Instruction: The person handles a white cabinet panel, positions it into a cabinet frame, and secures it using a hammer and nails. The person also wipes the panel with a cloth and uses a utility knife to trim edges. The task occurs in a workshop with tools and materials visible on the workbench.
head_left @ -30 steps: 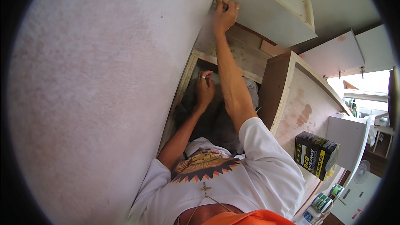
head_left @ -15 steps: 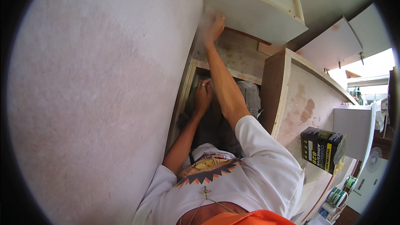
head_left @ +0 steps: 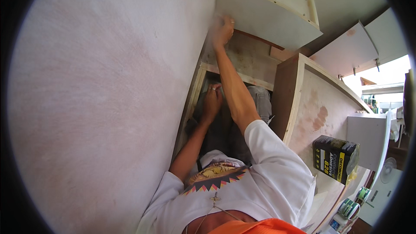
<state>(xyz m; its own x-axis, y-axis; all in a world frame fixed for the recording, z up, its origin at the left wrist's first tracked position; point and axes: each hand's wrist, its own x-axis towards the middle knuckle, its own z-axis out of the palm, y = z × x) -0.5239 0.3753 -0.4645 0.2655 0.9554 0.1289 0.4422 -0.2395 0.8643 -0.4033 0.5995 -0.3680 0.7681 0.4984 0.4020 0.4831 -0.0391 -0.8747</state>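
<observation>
My right hand (head_left: 223,31) is stretched far forward, at the left end of a white-faced box panel (head_left: 264,11) and close to the large pale wall panel (head_left: 104,95). Its fingers are curled and slightly blurred, and anything they hold is hidden. Lower down, my left hand (head_left: 212,100), with a ring on one finger, is bent in front of my lap beside the wooden frame (head_left: 194,93). Those fingers curl closed as well, and I cannot make out what is in them. Behind the right hand lies a stained board (head_left: 249,54).
To my right stands a wooden cabinet box (head_left: 288,99) with reddish stains on its side panel. A black and yellow adhesive can (head_left: 333,158) rests on it. White panels (head_left: 346,47) lean beyond, and green-and-white tubs (head_left: 349,208) stand at the lower right.
The view has shifted slightly, so the panel and cabinet appear a little lower. My right hand stays by the box panel's left end, less blurred. My left hand has hardly moved.
</observation>
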